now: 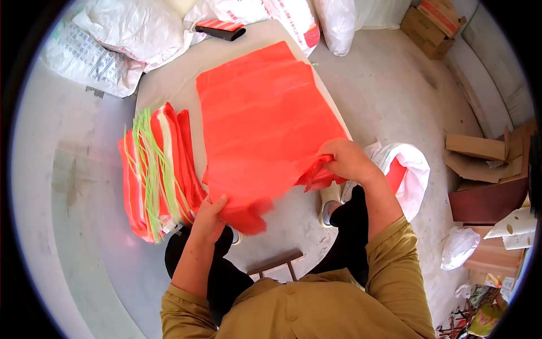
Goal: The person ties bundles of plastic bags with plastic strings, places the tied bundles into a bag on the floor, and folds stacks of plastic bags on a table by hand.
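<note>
A pile of bright red, thin, cloth-like sheets (254, 107) lies on the pale table in front of me. The front part of the top red sheet (243, 181) hangs over the table's near edge, and its lower corner is blurred. My left hand (209, 219) pinches this sheet at its near left corner, thumb on top. At the near right side, my right hand (347, 159) is closed on a bunched edge of the red material. Left of the pile sits a folded red stack (178, 152) with white stripes, and light green strips (149, 169) are draped across it.
White plastic sacks (130, 34) crowd the table's far end beside a black-and-red striped item (220, 28). An open white sack (415, 175) with red material inside stands on the floor at right. Cardboard boxes (432, 25) and an opened carton (477, 147) lie farther right.
</note>
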The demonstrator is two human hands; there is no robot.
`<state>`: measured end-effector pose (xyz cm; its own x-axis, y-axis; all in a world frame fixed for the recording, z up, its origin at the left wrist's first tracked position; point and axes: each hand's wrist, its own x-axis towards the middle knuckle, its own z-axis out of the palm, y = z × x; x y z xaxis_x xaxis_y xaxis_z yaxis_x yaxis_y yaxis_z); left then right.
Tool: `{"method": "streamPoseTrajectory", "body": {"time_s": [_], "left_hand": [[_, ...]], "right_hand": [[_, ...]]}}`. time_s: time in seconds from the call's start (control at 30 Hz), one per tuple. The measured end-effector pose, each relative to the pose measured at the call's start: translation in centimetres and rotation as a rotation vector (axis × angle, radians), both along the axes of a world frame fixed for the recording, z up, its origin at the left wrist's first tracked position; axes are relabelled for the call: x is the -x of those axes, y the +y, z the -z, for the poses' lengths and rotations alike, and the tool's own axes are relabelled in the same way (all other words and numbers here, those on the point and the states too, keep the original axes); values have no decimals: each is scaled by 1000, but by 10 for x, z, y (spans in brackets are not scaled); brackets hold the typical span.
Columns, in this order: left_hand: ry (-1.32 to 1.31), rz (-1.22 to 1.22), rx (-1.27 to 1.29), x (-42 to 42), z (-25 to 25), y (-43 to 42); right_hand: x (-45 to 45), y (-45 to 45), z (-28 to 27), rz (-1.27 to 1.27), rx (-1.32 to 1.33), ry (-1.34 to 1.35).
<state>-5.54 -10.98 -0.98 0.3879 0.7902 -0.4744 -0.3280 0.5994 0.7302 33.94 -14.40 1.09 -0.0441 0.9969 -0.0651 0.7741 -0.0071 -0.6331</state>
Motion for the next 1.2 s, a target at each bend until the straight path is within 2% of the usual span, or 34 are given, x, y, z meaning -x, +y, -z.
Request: {"method": "streamPoseTrajectory", "body": {"time_s": [0.1,0.17,0.27,0.33,0.37,0.43,0.47,0.53,0.63,0.8,0.93,1.03,1.13,1.2], "left_hand": [[-11,38,2,5,5,-12],[-39,73,50,7,5,-22],[54,102,78,11,4,-39],[62,118,89,14,5,-47],[65,127,91,15,6,-50],[41,117,67,13,9,-52],[29,114,54,12,10,-54],[39,104,46,10,8,-55],[48,93,54,11,11,-56],[55,39,10,7,6,-65],[39,44,13,16,16,-67],[36,24,16,17,20,-66],[31,30,7,21,27,-64],[38,41,-11,22,28,-64]], "right_hand": [[-1,1,-5,-33,74,35],[-2,-2,-2,-40,38,46],[5,-9,-2,-5,-9,146],[8,-13,6,-6,-225,89],[4,-13,27,-29,-428,-13],[0,-15,48,-8,-587,-143],[-3,-18,56,39,-539,-171],[7,-23,36,157,-365,-11],[23,-32,3,342,-91,418],[34,-50,22,564,-100,739],[30,-55,39,643,3,987],[26,-60,38,572,16,1122],[26,-61,49,650,-131,1131],[22,-68,52,632,-32,943]]}}
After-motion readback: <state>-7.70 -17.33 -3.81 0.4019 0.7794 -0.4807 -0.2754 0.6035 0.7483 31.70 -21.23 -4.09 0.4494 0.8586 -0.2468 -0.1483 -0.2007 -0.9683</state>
